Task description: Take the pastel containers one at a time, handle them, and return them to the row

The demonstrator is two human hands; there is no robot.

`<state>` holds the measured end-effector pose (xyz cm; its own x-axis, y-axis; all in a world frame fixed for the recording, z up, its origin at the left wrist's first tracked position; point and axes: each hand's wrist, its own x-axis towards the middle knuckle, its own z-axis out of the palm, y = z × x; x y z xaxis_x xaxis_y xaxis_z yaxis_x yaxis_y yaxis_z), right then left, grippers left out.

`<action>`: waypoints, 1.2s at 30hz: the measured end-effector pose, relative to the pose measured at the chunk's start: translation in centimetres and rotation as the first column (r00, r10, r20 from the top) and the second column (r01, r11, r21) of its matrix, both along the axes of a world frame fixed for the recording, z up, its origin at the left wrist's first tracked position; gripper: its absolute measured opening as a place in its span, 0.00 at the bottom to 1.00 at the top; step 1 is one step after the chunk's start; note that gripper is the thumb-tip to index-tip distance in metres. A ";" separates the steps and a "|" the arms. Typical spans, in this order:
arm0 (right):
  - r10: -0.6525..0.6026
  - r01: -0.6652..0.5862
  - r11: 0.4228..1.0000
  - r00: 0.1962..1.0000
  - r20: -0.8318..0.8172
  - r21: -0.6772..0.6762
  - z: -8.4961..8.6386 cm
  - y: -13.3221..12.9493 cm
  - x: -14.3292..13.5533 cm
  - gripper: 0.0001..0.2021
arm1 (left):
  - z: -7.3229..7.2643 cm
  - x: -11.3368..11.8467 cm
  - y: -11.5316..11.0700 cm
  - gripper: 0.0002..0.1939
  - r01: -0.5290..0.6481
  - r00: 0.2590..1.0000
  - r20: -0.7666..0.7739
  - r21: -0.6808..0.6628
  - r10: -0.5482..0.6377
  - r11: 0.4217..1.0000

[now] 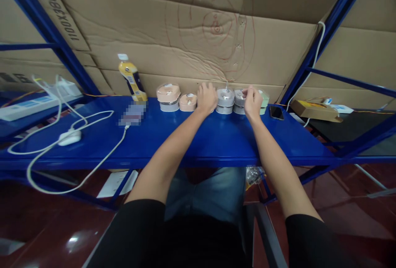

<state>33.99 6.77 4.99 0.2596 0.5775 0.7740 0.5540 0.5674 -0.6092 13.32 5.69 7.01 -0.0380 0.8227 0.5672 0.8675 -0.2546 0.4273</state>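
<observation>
Left grip (pixel 207 98), right grip (pixel 253 102): closure unclear | at upright containers (pixel 225 102) | row's long axis sideways

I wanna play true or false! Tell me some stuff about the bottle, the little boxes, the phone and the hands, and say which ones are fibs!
1. The yellow bottle has a white cap. True.
2. The green box is at the left end of the row. False: it is at the right end.
3. The dark phone lies to the right of the boxes. True.
4. The left hand is touching the bottle. False: it is over by the boxes.
5. Both hands are wearing gloves. False: they are bare, and so is the right hand's forearm.
</observation>
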 end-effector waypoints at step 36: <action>0.629 -0.429 0.777 0.538 0.561 -0.460 -1.8 -7.0 -8.2 0.46 | -6.5 -13.2 -9.5 0.59 0.628 0.777 0.197 -0.171 -0.598 0.759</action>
